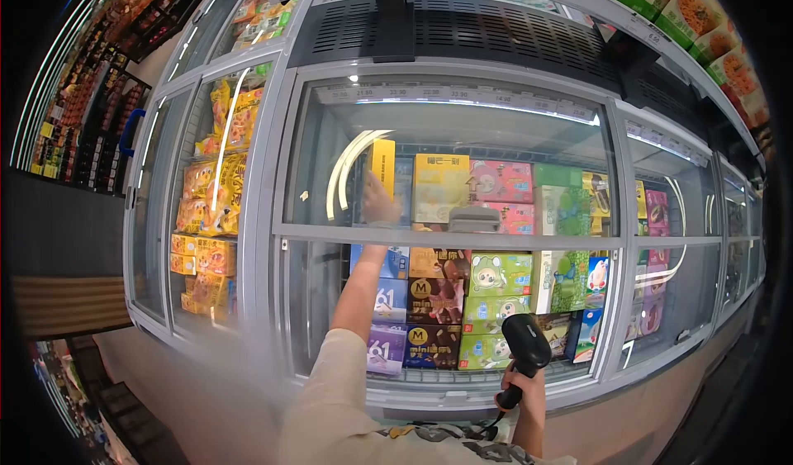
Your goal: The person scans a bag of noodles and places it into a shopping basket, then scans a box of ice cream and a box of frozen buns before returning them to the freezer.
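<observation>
Here, the left hand reaches into a chest freezer, showing hazily through the upper glass panel at the lower part of a narrow yellow box. That box stands upright near the back left of the stock; the hand is too blurred to tell whether its fingers grip the box or merely overlap it in view. The left forearm passes beneath the panel's front rail, close to a grey pull handle on its right.

The right hand is wrapped around the grip of a black handheld barcode scanner, held upright over the freezer's front edge, with a cable at its base.

Below the left hand are blue "61" boxes and a purple "61" box. Beside them lie brown "mini" ice-cream boxes, then green cartoon-faced boxes. Farther back sit a wider yellow box and pink boxes. Yellow bags fill the neighbouring freezer compartment on the left.
</observation>
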Demonstrator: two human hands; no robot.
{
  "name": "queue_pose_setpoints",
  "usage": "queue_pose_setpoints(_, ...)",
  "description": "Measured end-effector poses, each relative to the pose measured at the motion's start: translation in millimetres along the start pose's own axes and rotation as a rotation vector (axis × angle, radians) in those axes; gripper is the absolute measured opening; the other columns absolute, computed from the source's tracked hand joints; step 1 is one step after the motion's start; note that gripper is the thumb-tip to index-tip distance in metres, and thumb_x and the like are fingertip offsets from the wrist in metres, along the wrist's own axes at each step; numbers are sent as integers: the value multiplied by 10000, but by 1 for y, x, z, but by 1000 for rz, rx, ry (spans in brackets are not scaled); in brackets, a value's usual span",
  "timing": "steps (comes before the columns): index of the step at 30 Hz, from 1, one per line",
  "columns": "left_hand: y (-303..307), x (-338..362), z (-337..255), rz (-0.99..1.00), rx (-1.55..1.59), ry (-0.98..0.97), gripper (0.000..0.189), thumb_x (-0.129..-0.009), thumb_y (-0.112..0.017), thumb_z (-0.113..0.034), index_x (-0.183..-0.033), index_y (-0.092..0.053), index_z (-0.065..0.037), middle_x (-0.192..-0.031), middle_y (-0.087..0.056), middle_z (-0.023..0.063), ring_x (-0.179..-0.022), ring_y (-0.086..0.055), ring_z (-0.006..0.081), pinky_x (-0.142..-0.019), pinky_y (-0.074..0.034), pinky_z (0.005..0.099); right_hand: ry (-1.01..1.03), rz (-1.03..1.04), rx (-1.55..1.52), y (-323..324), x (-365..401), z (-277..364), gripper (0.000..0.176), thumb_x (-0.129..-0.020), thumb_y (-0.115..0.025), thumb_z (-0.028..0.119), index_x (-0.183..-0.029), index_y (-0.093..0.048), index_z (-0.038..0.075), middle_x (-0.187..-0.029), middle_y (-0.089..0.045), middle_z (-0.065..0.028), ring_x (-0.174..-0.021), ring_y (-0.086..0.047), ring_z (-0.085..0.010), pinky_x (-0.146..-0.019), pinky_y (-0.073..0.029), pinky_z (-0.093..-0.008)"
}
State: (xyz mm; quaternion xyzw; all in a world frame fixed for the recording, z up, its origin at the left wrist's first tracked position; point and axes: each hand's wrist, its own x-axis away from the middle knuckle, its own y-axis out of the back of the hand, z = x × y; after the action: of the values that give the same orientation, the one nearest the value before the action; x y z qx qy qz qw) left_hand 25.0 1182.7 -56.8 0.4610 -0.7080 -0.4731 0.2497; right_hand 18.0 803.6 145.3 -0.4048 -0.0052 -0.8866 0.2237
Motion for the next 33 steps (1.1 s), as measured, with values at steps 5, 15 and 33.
queue_pose_setpoints(5,-32,1,0,-136,-260,-73,740,-665,-604,-150,-1297,-227,-78,-1259,-268,252,-1057,-412,406,-774,-432,459,-5,-8,12,3,-2,-3,370,-592,-527,-51,-957,-471,-38,-614,-477,-72,-498,-481,-137,-391,-389,-258)
queue_pose_setpoints(15,-84,27,-12,99,-581,-107,741,-737,-550,-212,-1342,-125,-162,-1394,-59,134,-1263,-134,337,-841,-261,647,2,-101,2,2,-3,-1,406,-562,-517,-24,-956,-421,-46,-575,-458,-93,-462,-471,-168,-446,-382,-250)
queue_pose_setpoints(33,-105,14,-3,191,-293,-113,749,-692,-589,-402,-1297,-247,-123,-1359,-170,172,-1251,-175,328,-846,-293,590,-8,-77,3,10,-8,-7,403,-564,-523,-15,-953,-423,-50,-573,-453,-90,-462,-473,-169,-446,-388,-261)
